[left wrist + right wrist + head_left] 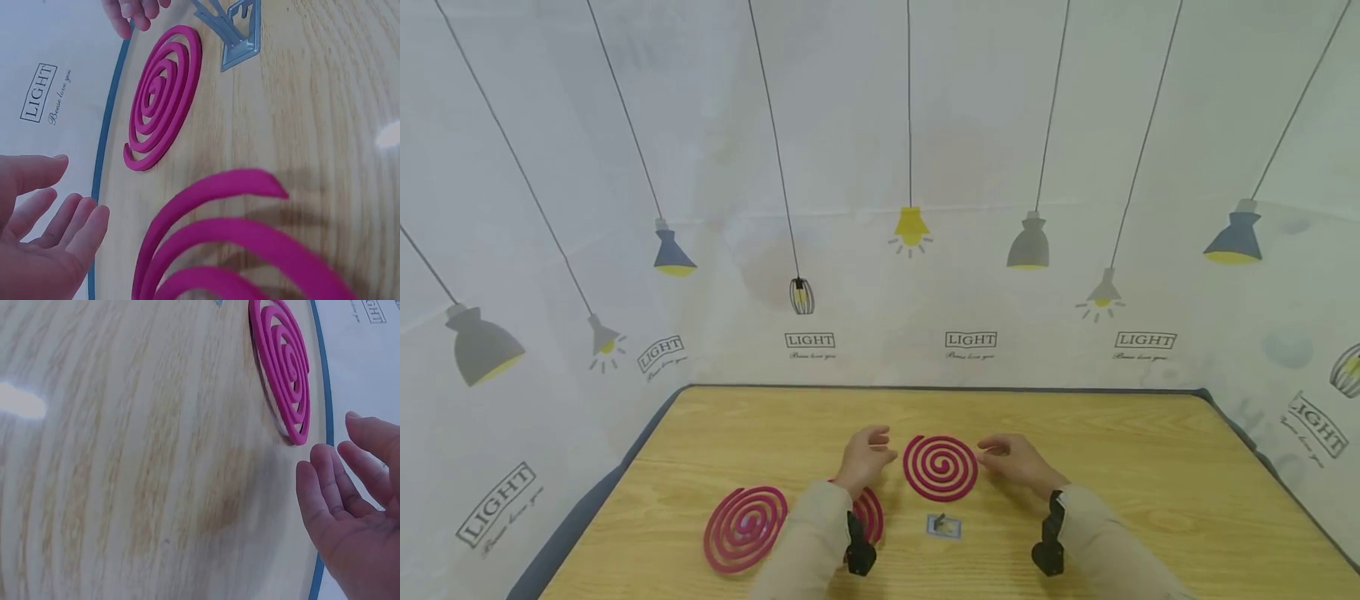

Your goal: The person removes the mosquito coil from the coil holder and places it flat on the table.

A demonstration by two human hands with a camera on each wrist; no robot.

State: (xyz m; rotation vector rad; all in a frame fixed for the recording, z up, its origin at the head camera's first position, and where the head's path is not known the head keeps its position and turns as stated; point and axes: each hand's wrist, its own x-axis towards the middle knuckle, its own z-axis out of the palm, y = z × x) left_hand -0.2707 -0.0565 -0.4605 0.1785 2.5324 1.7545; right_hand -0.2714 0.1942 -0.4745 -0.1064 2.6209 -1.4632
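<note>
A flat pink mosquito coil (941, 468) lies on the wooden table between the two hands. My left hand (866, 458) hovers just left of that coil, fingers relaxed and holding nothing. On its other side is my right hand (1012, 460), fingertips near the coil's edge, also holding nothing. Just in front of the coil sits a small metal coil stand (943, 526), a thin plate with an upright prong, seen larger in the left wrist view. A second coil (871, 517) is partly hidden under the left forearm. Further left, a third coil (746, 531) rests slightly tilted.
The wooden table (1150, 467) has a dark blue border along its back and sides. Behind it stands a pale backdrop (865, 250) printed with hanging lamps. A dark camera mount is strapped to each wrist.
</note>
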